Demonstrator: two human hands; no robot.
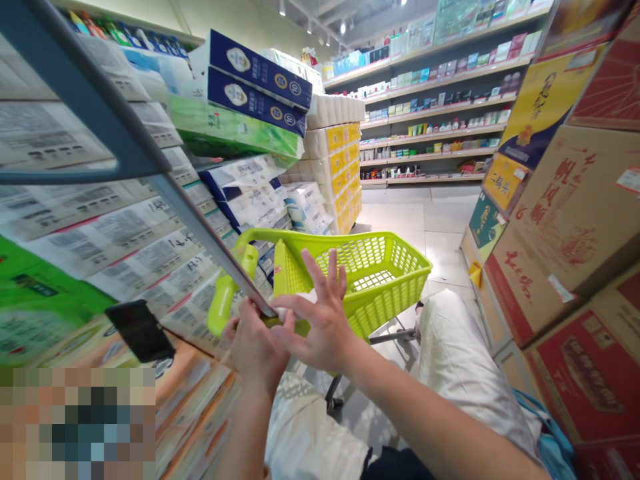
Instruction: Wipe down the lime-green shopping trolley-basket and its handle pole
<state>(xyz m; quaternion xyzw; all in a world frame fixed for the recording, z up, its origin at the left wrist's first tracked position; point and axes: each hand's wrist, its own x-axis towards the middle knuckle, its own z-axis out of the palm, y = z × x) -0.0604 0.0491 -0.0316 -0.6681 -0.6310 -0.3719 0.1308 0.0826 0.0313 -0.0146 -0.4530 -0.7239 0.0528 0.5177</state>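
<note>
while the left hand (pixel 257 347) has its fingers curled around the lower end of a grey pole (pixel 203 232), the right hand (pixel 325 327), fingers spread, is just beside it, near a green shopping cart (pixel 395 293)

Toward four o'clock the trolley basket (pixel 391 301) is lime green, latticed with holes. The pole (pixel 210 241) at nine is silver-grey, its handle (pixel 105 105) at ten slate-blue. Navy boxes (pixel 265 75) at eleven carry white emblems; a brown carton (pixel 580 193) at three bears red print. The flat slab (pixel 141 331) at eight seems plain black, though blur makes that uncertain.
</note>
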